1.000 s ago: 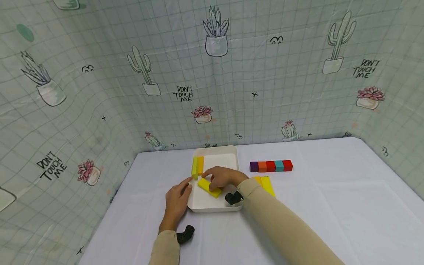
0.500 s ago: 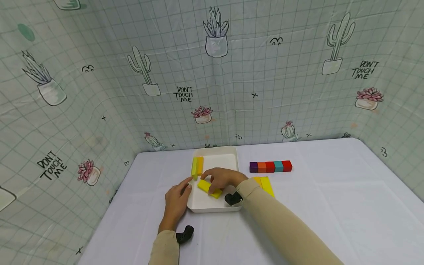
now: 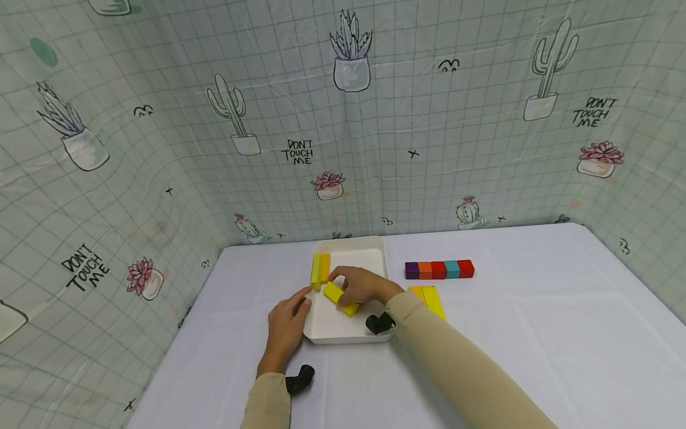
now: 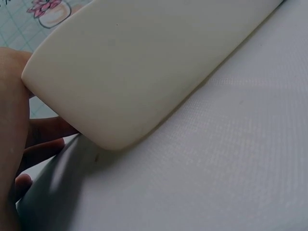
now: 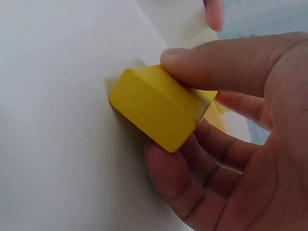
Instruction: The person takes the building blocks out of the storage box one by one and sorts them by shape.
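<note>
In the head view, the right hand (image 3: 364, 286) pinches a yellow rectangular block (image 3: 333, 292) over the white tray (image 3: 345, 341). The right wrist view shows the thumb on one side of this block (image 5: 149, 110) and fingers on the other; it is tilted near a white surface. The left hand (image 3: 286, 325) touches the tray's left side with extended fingers; the left wrist view shows it at the tray's corner (image 4: 110, 96). Inside the tray's left edge, a yellow-green block (image 3: 315, 273) and an orange-yellow block (image 3: 324, 268) lie side by side.
Right of the tray stands a row of small cubes: purple (image 3: 411, 270), orange (image 3: 425, 270), red, teal (image 3: 452, 269) and red. Nearer lie yellow blocks (image 3: 432, 301), partly behind the right sleeve (image 3: 455, 357). A white cloth (image 3: 536, 333) covers the table; a patterned curtain (image 3: 375, 131) hangs behind.
The right hand has shifted slightly up and right in the head view, and the yellow block has moved and tilted with it. The left hand and tray stay put.
</note>
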Demonstrator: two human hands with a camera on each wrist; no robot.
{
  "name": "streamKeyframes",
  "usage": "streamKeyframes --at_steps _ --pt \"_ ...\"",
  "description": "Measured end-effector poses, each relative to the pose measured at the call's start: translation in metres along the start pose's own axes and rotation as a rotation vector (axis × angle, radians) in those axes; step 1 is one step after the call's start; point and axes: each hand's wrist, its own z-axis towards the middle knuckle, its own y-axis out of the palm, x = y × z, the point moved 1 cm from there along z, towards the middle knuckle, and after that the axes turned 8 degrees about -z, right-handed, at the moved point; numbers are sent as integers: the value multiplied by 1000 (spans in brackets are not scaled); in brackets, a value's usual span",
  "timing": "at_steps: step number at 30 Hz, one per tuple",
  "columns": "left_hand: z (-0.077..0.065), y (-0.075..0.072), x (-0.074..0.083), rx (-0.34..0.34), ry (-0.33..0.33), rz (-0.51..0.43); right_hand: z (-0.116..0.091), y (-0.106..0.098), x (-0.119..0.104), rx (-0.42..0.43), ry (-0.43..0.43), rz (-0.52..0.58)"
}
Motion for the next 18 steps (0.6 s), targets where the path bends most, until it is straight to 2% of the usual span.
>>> streamKeyframes --at_steps 11,18 --pt "-1 2 3 -18 -22 -3 -1 -5 6 46 36 30" --pt "-2 -1 1 -21 -17 10 -13 -17 5 96 31 218"
